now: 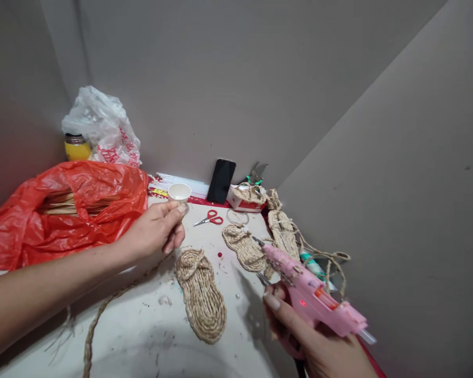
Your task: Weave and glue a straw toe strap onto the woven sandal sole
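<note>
My right hand [303,331] is wrapped round the handle of a pink hot glue gun [299,278], whose nozzle points up and left; a red light glows on its side. With thumb and fingers pinched, my left hand [161,228] is at the near side of a small white cup [179,192]. What the fingertips hold is too small to make out. Between my hands lies a woven straw slipper-shaped piece [203,299] with a crossed strap. Another woven slipper piece [244,247], with a small white decoration, sits beyond the nozzle.
Red-handled scissors [209,218] and a red bead [219,254] lie on the white table. A phone [221,181] leans against the wall near a small box [246,199] and pliers [257,173]. Braided cord [98,315] trails under my left arm, beside a red plastic bag [63,236].
</note>
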`<action>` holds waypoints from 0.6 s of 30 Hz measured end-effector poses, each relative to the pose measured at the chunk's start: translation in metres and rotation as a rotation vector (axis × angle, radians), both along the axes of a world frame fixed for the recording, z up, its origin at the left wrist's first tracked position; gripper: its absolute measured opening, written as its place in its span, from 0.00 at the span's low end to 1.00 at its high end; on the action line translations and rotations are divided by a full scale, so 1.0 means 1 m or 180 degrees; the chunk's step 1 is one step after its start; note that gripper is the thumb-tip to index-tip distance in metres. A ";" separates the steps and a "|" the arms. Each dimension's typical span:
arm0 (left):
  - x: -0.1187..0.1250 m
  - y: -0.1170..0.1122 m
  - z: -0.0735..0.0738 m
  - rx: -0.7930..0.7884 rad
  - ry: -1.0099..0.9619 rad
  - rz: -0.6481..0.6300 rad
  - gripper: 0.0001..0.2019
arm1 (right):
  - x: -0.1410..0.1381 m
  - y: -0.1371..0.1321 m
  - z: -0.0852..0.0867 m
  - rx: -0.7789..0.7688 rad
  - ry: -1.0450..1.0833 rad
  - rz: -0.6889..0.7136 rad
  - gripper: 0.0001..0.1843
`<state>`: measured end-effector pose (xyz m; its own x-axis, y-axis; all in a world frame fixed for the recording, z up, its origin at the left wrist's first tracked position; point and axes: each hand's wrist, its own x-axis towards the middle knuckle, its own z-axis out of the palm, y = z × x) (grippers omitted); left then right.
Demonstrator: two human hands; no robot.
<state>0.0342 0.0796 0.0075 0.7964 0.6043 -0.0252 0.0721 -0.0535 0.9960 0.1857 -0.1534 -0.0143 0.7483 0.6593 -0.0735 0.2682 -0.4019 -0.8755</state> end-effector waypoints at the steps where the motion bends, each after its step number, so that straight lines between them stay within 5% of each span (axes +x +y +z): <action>1: 0.000 0.000 -0.002 0.0110 0.0080 0.0012 0.17 | -0.001 0.003 -0.001 0.0018 0.0181 -0.0057 0.15; 4: 0.001 0.001 -0.008 0.0576 0.0353 0.0099 0.20 | -0.006 0.016 -0.007 0.0197 0.0619 -0.0264 0.17; 7: 0.002 0.004 -0.015 0.0620 0.0510 -0.0029 0.03 | -0.013 0.030 -0.015 0.0361 0.0875 -0.0184 0.16; 11: 0.002 0.003 -0.021 0.0118 0.0633 -0.0518 0.26 | -0.011 0.037 -0.022 0.0257 0.0853 0.0032 0.15; 18: 0.003 0.001 -0.031 0.0064 0.0891 -0.1252 0.30 | 0.028 0.019 -0.038 -0.0579 -0.1471 0.0855 0.13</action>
<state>0.0374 0.0804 -0.0238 0.9289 0.2611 -0.2625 0.3076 -0.1494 0.9397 0.2138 -0.1346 -0.0523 0.5372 0.8385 0.0916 0.7210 -0.4002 -0.5657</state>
